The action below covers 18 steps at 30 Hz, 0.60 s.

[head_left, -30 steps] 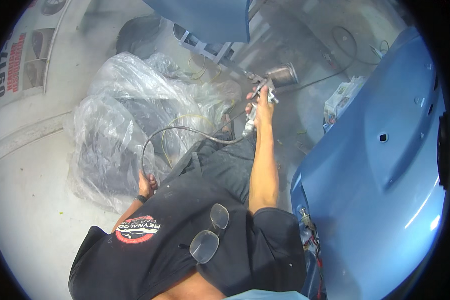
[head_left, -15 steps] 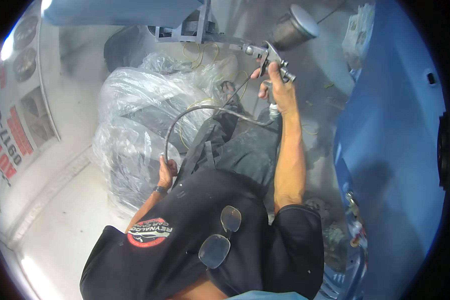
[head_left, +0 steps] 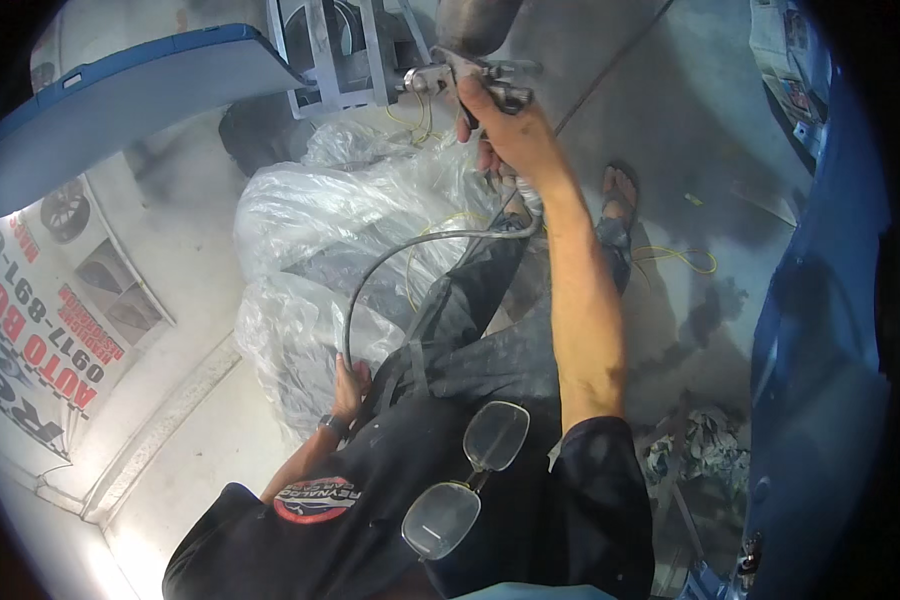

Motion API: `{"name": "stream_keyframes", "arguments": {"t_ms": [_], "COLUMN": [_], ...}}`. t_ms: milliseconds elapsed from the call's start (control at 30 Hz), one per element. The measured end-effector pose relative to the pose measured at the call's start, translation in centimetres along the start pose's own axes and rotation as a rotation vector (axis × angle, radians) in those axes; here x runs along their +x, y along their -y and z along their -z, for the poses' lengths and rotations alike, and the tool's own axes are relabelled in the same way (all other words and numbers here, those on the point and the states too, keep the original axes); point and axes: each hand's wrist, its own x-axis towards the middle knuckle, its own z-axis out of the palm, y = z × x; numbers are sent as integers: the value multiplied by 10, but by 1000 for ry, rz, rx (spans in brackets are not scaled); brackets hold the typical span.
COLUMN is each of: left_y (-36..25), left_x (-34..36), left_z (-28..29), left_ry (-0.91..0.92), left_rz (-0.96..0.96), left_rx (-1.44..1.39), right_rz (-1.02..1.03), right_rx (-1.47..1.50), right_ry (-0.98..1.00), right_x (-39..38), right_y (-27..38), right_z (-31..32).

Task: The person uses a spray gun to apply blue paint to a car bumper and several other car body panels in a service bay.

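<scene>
My right hand [head_left: 510,135] is wrapped round the grip of a metal spray gun [head_left: 462,80], held out ahead at the end of my stretched arm. The gun's dark paint cup [head_left: 478,24] sits on top, partly cut off by the upper edge. A grey air hose [head_left: 410,242] runs from below the grip and curves down to my left hand [head_left: 350,388], whose fingers close round it beside my left thigh. Left of the gun, a blue painted panel [head_left: 160,85] reaches towards a grey metal frame [head_left: 355,95].
Clear plastic sheeting [head_left: 315,260] covers a bulky heap at my left. A large blue panel [head_left: 835,340] stands at the right. A yellow cord [head_left: 688,254] lies on the floor, with crumpled paper [head_left: 712,440] nearer me. A printed banner [head_left: 65,310] hangs on the left wall.
The spray gun and my right hand have moved left and up in the picture. The view has shifted, showing more of the left blue panel and my right foot. My left hand keeps the hose.
</scene>
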Motion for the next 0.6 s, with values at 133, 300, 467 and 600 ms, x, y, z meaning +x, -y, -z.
{"name": "stream_keyframes", "arguments": {"t_ms": [133, 300, 467, 600], "left_y": [-12, -13, -19, -40], "left_x": [-1, 5, 30, 42], "left_z": [8, 17, 21, 17], "left_ry": [55, 76, 47, 177], "left_rz": [18, -9, -296, -256], "left_rx": [-93, -121, 81, 1], "right_rz": [-90, -57, -44, 186], "right_rx": [64, -99, -300, -338], "right_ry": [19, -94, -332, -475], "right_x": [9, -66, -177, -239], "right_y": [-31, -13, 43, 58], "right_z": [-20, -50, -85, -120]}}
